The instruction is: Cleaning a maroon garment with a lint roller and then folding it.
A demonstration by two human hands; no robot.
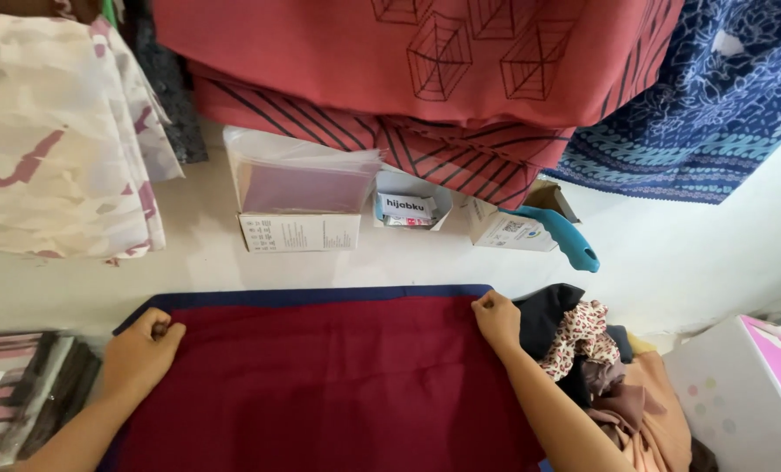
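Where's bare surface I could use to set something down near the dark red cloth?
A bare white strip runs between the dark red cloth and the boxes; more lies right of the teal handle. Crowded: the clothes heap by the right hand, the packets beside the left hand.

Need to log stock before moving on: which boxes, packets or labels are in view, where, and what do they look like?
Open white carton, back centre: printed front, clear film above.
Small white box, right of it: white label with dark lettering.
White printed carton, further right, beside a teal handle.
Clear-wrapped striped packets, left edge.
White and pink box, lower right.
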